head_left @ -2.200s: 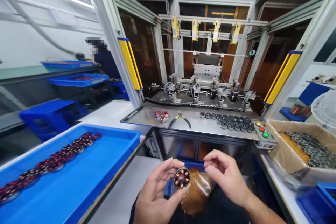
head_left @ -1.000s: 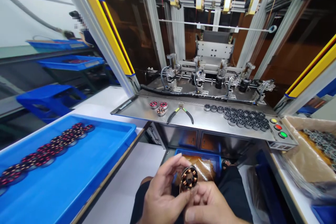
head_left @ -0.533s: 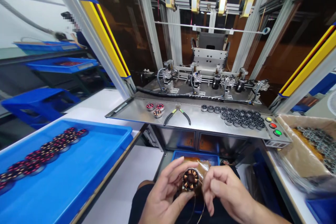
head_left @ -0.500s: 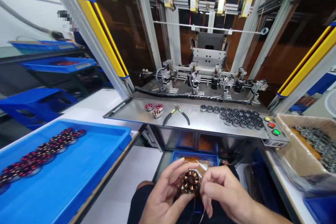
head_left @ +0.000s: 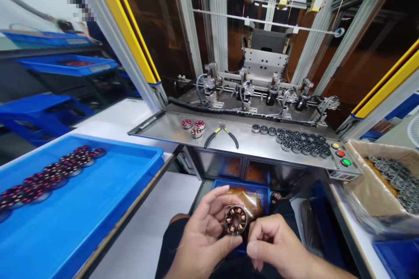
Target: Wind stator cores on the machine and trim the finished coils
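Note:
My left hand [head_left: 209, 231] grips a motor stator [head_left: 236, 220] by its rim between thumb and fingers. The stator has copper-wound poles around a round centre hole, and its face is turned up toward me. Close by on the right, my right hand [head_left: 271, 244] is closed, thumb against curled fingers; whatever it may pinch is too small to make out. Above my hands, diagonal cutters [head_left: 222, 133] with black and green handles lie spread on the metal ledge [head_left: 163, 133]. Three wound stators [head_left: 197, 132] sit left of the cutters.
Several unwound black stators [head_left: 294, 139] cover the ledge's right part, beside a button box [head_left: 343, 170]. A blue tray [head_left: 108, 192] with wound stators stands left; a lined carton [head_left: 356, 157] of stator parts stands right. Behind is a winding machine [head_left: 266, 63]. Another person [head_left: 94, 30] is far left.
The view has tilted and shifted slightly. The stator is turned more squarely toward me. Wire ends that hung below it are no longer visible. My right hand sits a little lower beside it.

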`<state>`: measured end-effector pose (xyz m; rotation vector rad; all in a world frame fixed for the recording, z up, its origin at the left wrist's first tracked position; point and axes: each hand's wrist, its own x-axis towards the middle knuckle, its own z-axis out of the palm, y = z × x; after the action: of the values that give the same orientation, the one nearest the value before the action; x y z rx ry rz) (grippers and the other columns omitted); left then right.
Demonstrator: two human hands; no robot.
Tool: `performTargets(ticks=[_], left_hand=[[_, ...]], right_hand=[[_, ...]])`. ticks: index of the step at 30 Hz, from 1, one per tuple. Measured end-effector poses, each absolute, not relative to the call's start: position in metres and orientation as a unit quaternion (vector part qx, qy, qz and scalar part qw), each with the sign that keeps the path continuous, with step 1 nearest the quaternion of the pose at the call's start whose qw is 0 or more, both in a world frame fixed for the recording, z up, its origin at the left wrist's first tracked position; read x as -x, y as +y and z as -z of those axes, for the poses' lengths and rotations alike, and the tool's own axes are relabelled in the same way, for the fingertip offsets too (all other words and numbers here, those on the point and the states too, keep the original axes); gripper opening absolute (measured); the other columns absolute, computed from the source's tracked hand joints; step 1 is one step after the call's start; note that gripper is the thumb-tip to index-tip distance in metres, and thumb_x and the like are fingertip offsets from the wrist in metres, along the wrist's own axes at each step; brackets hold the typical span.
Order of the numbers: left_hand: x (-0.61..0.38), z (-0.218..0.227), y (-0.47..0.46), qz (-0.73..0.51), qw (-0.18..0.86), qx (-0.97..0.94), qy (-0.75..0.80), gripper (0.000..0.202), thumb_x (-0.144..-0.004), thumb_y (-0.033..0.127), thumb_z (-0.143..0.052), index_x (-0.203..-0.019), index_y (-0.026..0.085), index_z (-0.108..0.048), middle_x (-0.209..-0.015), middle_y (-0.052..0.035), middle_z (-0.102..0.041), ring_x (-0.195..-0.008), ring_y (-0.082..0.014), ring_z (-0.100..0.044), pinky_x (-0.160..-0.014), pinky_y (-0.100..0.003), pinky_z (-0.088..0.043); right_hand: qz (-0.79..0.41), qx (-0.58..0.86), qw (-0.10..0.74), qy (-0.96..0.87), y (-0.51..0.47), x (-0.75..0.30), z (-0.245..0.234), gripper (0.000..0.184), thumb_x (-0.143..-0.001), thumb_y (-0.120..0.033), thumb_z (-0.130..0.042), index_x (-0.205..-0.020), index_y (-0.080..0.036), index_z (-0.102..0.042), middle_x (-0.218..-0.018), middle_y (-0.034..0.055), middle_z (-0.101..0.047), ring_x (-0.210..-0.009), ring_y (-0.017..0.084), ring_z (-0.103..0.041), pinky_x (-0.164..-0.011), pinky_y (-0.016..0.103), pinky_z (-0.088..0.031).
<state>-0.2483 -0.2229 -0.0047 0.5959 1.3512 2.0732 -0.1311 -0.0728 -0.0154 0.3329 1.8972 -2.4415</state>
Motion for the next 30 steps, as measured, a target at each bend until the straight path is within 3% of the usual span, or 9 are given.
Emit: performTargets(ticks=[4, 7, 10, 13, 18, 22, 26, 30], left_hand=[[0.244, 0.007, -0.225, -0.762, 0.219, -0.225, 0.566, 0.060, -0.071, 0.024, -0.086, -0.125, 0.025, -0.059, -0.106, -0.0071, -0.077, -0.095, -0.0209, -0.074, -0.086, -0.028, -0.060], [0.239, 0.010, -0.225, -0.754, 0.188, -0.247, 0.579, 0.055, -0.076, 0.024, -0.083, -0.126, 0.028, -0.060, -0.107, -0.0048, -0.078, -0.099, -0.0202, -0.075, -0.089, -0.027, -0.060], [0.238, 0.011, -0.227, -0.741, 0.213, -0.283, 0.570, 0.054, -0.077, 0.020, -0.081, -0.126, 0.032, -0.060, -0.109, -0.0021, -0.079, -0.101, -0.0188, -0.075, -0.088, -0.024, -0.060], [0.240, 0.008, -0.229, -0.753, 0.254, -0.244, 0.556, 0.054, -0.076, 0.022, -0.082, -0.126, 0.028, -0.061, -0.112, -0.0063, -0.078, -0.101, -0.0213, -0.075, -0.087, -0.026, -0.061], [0.244, 0.003, -0.227, -0.754, 0.374, -0.191, 0.506, 0.047, -0.074, 0.030, -0.085, -0.116, 0.020, -0.068, -0.118, -0.0127, -0.074, -0.086, -0.0210, -0.074, -0.073, -0.026, -0.061], [0.241, 0.008, -0.218, -0.763, 0.410, -0.197, 0.459, 0.049, -0.066, 0.031, -0.090, -0.110, 0.019, -0.072, -0.107, -0.0118, -0.076, -0.083, -0.0192, -0.072, -0.078, -0.027, -0.059], [0.236, 0.015, -0.211, -0.791, 0.349, -0.176, 0.471, 0.064, -0.052, 0.032, -0.097, -0.110, 0.020, -0.073, -0.109, -0.0107, -0.074, -0.082, -0.0196, -0.071, -0.073, -0.026, -0.059], [0.233, 0.017, -0.211, -0.781, 0.265, -0.190, 0.533, 0.050, -0.058, 0.032, -0.094, -0.102, 0.017, -0.076, -0.107, -0.0117, -0.076, -0.094, -0.0270, -0.074, -0.083, -0.031, -0.062]], right_hand=[[0.710, -0.105, -0.089, 0.691, -0.060, 0.129, -0.008, 0.039, -0.073, -0.050, -0.083, -0.080, -0.016, -0.065, -0.075, 0.0010, -0.062, -0.067, 0.011, -0.053, -0.064, 0.024, -0.041], [0.680, -0.096, -0.140, 0.713, -0.062, 0.134, -0.024, 0.041, -0.070, -0.049, -0.085, -0.081, -0.019, -0.060, -0.075, -0.0010, -0.059, -0.068, 0.012, -0.051, -0.064, 0.025, -0.040], [0.677, -0.095, -0.152, 0.713, -0.072, 0.139, -0.026, 0.037, -0.079, -0.048, -0.078, -0.074, -0.019, -0.054, -0.071, -0.0019, -0.054, -0.065, 0.012, -0.047, -0.061, 0.025, -0.038], [0.693, -0.115, -0.170, 0.692, -0.080, 0.141, -0.018, 0.037, -0.089, -0.049, -0.067, -0.072, -0.019, -0.052, -0.068, -0.0023, -0.051, -0.062, 0.011, -0.044, -0.058, 0.024, -0.036], [0.732, -0.104, -0.185, 0.648, -0.085, 0.137, -0.005, 0.035, -0.093, -0.048, -0.063, -0.077, -0.019, -0.054, -0.075, 0.0021, -0.059, -0.068, 0.014, -0.058, -0.064, 0.027, -0.045], [0.693, -0.101, -0.227, 0.677, -0.088, 0.135, 0.002, 0.031, -0.094, -0.045, -0.062, -0.077, -0.019, -0.055, -0.075, 0.0038, -0.062, -0.070, 0.016, -0.059, -0.067, 0.029, -0.046], [0.662, -0.102, -0.242, 0.702, -0.090, 0.133, 0.011, 0.033, -0.094, -0.047, -0.060, -0.077, -0.020, -0.053, -0.075, 0.0045, -0.061, -0.070, 0.016, -0.056, -0.068, 0.030, -0.046], [0.647, -0.109, -0.243, 0.714, -0.091, 0.132, 0.016, 0.036, -0.093, -0.050, -0.061, -0.074, -0.020, -0.052, -0.069, 0.0004, -0.051, -0.064, 0.014, -0.047, -0.061, 0.027, -0.039]])
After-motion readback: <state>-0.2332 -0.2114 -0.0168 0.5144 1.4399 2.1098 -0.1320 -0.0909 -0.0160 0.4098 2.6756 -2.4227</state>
